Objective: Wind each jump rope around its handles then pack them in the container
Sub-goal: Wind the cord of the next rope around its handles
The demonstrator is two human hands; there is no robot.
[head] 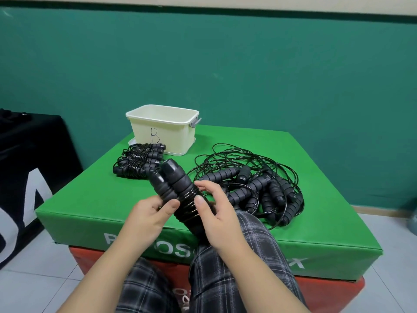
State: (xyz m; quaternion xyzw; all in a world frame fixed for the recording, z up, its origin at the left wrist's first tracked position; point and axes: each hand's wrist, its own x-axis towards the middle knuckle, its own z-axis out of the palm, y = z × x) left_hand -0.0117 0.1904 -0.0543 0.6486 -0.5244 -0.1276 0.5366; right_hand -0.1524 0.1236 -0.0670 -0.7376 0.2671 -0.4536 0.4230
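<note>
My left hand (150,216) grips a pair of black jump rope handles (174,181) held side by side, tips pointing up and away. Thin black cord is coiled around their lower half. My right hand (215,216) holds the coiled part, thumb pressed on the cord and fingers curled behind it. A cream container (178,132) marked "B" stands at the back of the green mat (90,195); its inside is not visible. Several wound ropes (137,161) lie in front of the container. A tangle of loose ropes and handles (259,190) lies to the right.
The green mat sits on a red block (327,292) above a tiled floor. A black padded block (29,168) with white lettering stands at the left. A green wall is behind. My knees in plaid trousers (228,274) are below my hands.
</note>
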